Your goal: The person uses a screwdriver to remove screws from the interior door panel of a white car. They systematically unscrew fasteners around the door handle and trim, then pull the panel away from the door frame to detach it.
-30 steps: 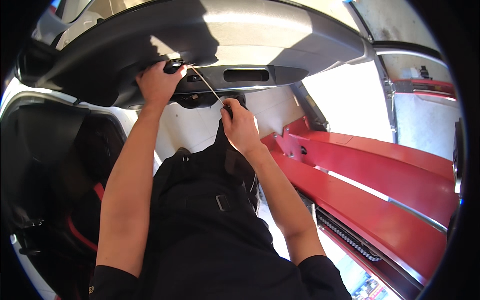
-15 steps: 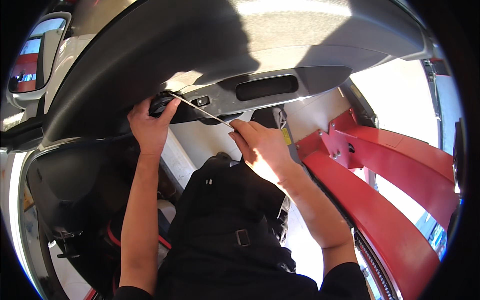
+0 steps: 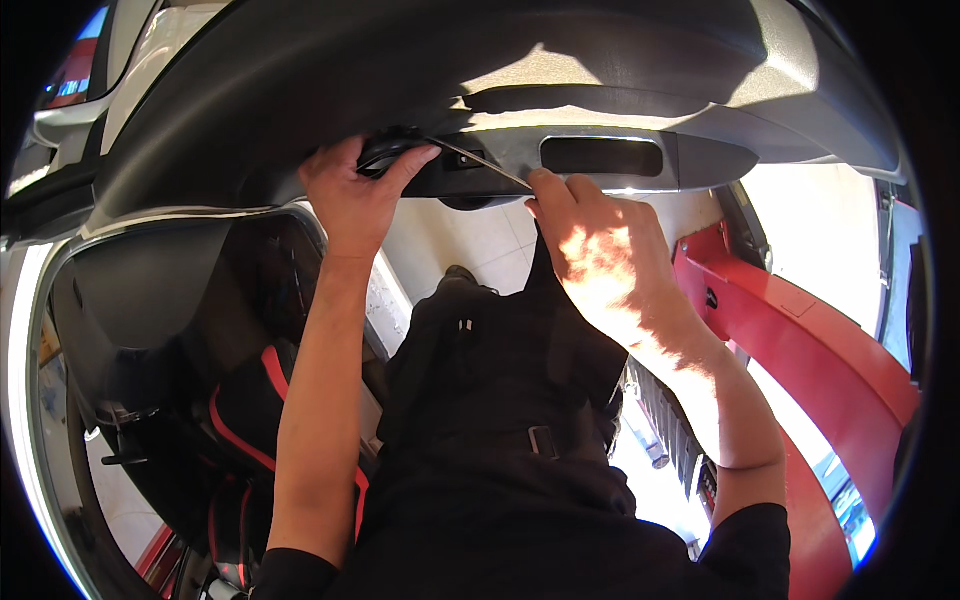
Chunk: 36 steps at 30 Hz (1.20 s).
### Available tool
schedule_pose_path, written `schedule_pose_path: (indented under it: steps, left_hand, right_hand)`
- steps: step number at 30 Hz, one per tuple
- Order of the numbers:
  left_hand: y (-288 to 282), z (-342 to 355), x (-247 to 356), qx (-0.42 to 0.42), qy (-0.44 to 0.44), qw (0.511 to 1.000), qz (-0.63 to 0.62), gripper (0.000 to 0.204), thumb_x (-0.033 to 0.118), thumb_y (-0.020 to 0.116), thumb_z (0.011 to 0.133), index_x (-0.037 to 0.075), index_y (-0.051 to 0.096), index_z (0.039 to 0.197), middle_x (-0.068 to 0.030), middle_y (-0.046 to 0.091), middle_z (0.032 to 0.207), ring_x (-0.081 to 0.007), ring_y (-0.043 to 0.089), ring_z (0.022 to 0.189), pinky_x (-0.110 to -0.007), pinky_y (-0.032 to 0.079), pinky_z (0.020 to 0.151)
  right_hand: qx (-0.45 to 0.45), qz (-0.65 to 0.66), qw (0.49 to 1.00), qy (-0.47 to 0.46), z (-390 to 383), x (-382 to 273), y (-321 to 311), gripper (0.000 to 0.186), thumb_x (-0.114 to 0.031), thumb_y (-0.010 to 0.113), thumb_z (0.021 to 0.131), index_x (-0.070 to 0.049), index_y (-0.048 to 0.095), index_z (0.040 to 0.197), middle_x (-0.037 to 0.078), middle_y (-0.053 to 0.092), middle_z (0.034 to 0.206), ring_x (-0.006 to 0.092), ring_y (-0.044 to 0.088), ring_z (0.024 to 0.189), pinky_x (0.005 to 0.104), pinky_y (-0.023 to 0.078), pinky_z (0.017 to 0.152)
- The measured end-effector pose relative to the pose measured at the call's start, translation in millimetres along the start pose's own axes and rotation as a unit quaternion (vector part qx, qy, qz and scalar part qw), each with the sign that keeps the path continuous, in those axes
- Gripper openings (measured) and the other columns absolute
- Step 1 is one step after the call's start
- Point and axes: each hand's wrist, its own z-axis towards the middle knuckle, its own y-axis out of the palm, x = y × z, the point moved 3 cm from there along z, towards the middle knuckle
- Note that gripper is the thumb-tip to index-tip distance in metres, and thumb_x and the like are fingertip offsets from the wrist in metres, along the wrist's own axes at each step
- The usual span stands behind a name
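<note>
A dark car door trim panel (image 3: 300,90) spans the upper part of the view. My left hand (image 3: 352,200) is closed round a black rounded handle piece (image 3: 390,152) in the panel, thumb on its right side, fingertips hidden behind it. My right hand (image 3: 610,245) is closed on the near end of a screwdriver (image 3: 488,164). Its long thin metal shaft slants up and left to the handle piece, beside my left thumb. The tip's exact contact is hidden, and so is the grip inside my fist. Below the shaft sits a small window switch (image 3: 466,159).
An oblong recess (image 3: 600,156) lies in the armrest, right of the switch. Red lift arms (image 3: 800,300) stand on the right. A black seat with red trim (image 3: 245,430) is at lower left, inside the car. Pale floor tiles (image 3: 500,250) show below the door.
The view has shifted, so door and hands appear farther right and higher. The screwdriver stays at the handle piece; both hands keep their hold. Sunlight and shadows fall differently on the panel.
</note>
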Motion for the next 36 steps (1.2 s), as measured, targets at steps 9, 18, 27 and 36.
schedule_pose_path:
  steps: [9, 18, 27, 36]
  left_hand:
    - [3, -2, 3, 0.018, 0.026, 0.997, 0.067, 0.046, 0.042, 0.096, 0.066, 0.005, 0.078, 0.087, -0.0051, 0.076, 0.084, -0.0251, 0.07, 0.075, -0.034, 0.055, 0.078]
    - [-3, -10, -5, 0.005, 0.005, 0.986, 0.166, 0.052, 0.05, 0.092, 0.067, 0.008, 0.077, 0.094, -0.0045, 0.075, 0.091, -0.0266, 0.068, 0.092, -0.041, 0.047, 0.088]
    - [-13, -13, -11, -0.027, 0.018, 0.988, 0.152, 0.05, 0.046, 0.092, 0.069, 0.007, 0.076, 0.097, -0.0036, 0.073, 0.093, -0.0259, 0.066, 0.093, -0.041, 0.045, 0.089]
    - [-19, -18, -20, -0.041, 0.0, 0.988, 0.147, 0.049, 0.045, 0.092, 0.069, 0.009, 0.076, 0.097, -0.0012, 0.073, 0.092, -0.0237, 0.064, 0.093, -0.039, 0.041, 0.093]
  right_hand:
    - [-0.026, 0.011, 0.999, 0.042, -14, -8, 6, 0.014, -0.016, 0.064, 0.1, -0.007, 0.057, 0.109, 0.012, 0.063, 0.078, 0.0352, 0.067, 0.064, 0.0428, 0.053, 0.054]
    - [0.0, 0.076, 0.972, 0.222, -106, 22, -12, 0.012, -0.015, 0.057, 0.102, -0.007, 0.054, 0.111, 0.014, 0.066, 0.087, 0.0384, 0.068, 0.078, 0.0485, 0.054, 0.06]
    - [0.034, 0.113, 0.988, 0.098, -43, -24, -1, 0.016, -0.019, 0.065, 0.099, -0.007, 0.057, 0.095, 0.011, 0.06, 0.068, 0.036, 0.064, 0.061, 0.0445, 0.051, 0.054]
    - [-0.059, 0.101, 0.992, 0.039, 14, -6, -14, 0.013, -0.018, 0.063, 0.1, -0.005, 0.062, 0.103, 0.016, 0.069, 0.078, 0.0401, 0.068, 0.074, 0.0488, 0.052, 0.062]
